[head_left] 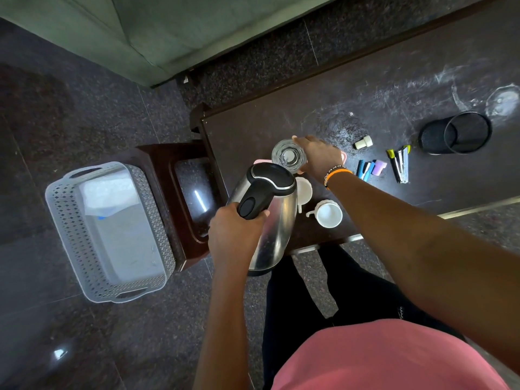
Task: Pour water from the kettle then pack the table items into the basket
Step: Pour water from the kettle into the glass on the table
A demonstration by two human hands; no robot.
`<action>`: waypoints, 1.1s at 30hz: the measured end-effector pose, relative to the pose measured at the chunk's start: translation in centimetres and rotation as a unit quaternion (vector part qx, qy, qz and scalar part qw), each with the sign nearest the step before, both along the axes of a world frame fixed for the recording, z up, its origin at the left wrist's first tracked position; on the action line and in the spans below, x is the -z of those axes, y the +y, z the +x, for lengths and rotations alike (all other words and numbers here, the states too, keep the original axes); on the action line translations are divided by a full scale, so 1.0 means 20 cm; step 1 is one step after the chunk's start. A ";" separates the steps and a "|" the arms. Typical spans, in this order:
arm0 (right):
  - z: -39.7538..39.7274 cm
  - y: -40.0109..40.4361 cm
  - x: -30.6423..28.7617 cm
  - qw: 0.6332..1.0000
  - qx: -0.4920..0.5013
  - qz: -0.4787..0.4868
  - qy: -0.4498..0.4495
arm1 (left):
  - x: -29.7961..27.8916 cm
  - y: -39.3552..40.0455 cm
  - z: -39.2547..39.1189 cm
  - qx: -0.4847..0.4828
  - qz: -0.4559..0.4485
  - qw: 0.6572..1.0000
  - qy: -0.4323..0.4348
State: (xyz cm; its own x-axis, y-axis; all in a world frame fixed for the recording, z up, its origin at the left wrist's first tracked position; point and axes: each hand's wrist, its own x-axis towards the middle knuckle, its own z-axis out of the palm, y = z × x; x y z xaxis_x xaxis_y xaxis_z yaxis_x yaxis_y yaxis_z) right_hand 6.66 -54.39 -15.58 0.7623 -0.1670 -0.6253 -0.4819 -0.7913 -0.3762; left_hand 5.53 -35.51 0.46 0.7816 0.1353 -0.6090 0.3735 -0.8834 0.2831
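My left hand (pixel 236 232) grips the black handle of a steel kettle (pixel 277 218), tilted with its spout over a clear glass (pixel 288 156) on the dark table (pixel 394 88). My right hand (pixel 319 156) holds the glass by its right side. Two white cups (pixel 327 213) (pixel 304 190) stand just right of the kettle. A grey perforated basket (pixel 112 229) sits on the floor to the left, with a white bag or sheet lying inside.
On the table to the right lie markers (pixel 365 168), a stapler (pixel 401 164), a small white cap (pixel 363 142) and a black mesh pen holder (pixel 461 133) on its side. A dark stool (pixel 180 204) stands between basket and table. A green sofa (pixel 157 32) is behind.
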 end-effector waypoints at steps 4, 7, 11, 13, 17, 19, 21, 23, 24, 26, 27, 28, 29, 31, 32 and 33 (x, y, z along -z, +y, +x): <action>0.00 0.00 0.00 1.000 -0.002 -0.005 -0.002 | 0.00 0.00 -0.01 0.006 0.000 1.000 0.006; 0.00 0.00 -0.01 1.000 -0.005 -0.007 -0.002 | 0.00 0.00 -0.01 0.003 -0.006 1.000 0.011; -0.01 0.00 -0.01 1.000 -0.010 -0.009 -0.003 | 0.00 0.00 -0.02 0.002 -0.009 1.000 0.010; -0.01 0.00 -0.01 1.000 -0.009 -0.008 -0.006 | 0.00 0.00 -0.02 0.002 -0.011 1.000 0.010; -0.01 0.00 -0.01 1.000 -0.007 -0.010 -0.006 | 0.00 0.00 -0.02 0.001 -0.010 1.000 0.009; -0.01 0.01 -0.01 1.000 -0.009 -0.011 -0.006 | 0.00 0.00 -0.02 0.004 -0.008 1.000 0.010; -0.01 0.01 -0.01 1.000 -0.006 -0.010 -0.007 | 0.00 0.00 -0.01 0.003 -0.008 1.000 0.012; -0.01 0.01 -0.01 1.000 -0.004 -0.010 -0.007 | 0.00 0.00 -0.01 0.002 -0.009 1.000 0.014; -0.01 0.01 -0.01 1.000 -0.003 -0.011 -0.006 | 0.00 0.00 -0.01 0.003 -0.008 1.000 0.016; -0.01 0.01 -0.01 1.000 -0.004 -0.014 -0.004 | 0.00 0.00 0.00 0.009 -0.004 1.000 0.020; -0.01 0.01 -0.02 1.000 -0.003 -0.015 -0.003 | 0.00 0.00 0.00 0.012 -0.002 1.000 0.020; -0.01 0.01 -0.02 1.000 -0.002 -0.015 -0.003 | 0.00 0.00 0.00 0.014 0.000 1.000 0.020; -0.01 0.01 -0.02 1.000 -0.001 -0.014 -0.002 | 0.00 -0.01 0.00 0.016 0.001 1.000 0.020; -0.01 0.01 -0.02 1.000 -0.002 -0.015 0.000 | -0.01 0.00 0.00 0.014 0.000 1.000 0.020; -0.01 0.01 -0.02 1.000 -0.002 -0.015 0.000 | -0.01 0.00 0.00 0.013 -0.002 1.000 0.021; -0.01 0.01 -0.02 1.000 -0.002 -0.016 -0.001 | -0.01 0.00 0.00 0.012 -0.003 1.000 0.020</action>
State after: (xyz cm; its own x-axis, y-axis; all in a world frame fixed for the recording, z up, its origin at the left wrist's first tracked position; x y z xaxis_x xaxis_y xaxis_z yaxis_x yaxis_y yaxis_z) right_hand 6.52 -54.26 -15.20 0.7649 -0.1834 -0.6175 -0.4774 -0.8050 -0.3522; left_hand 5.59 -35.59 0.56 0.7589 0.1134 -0.6413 0.3645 -0.8900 0.2739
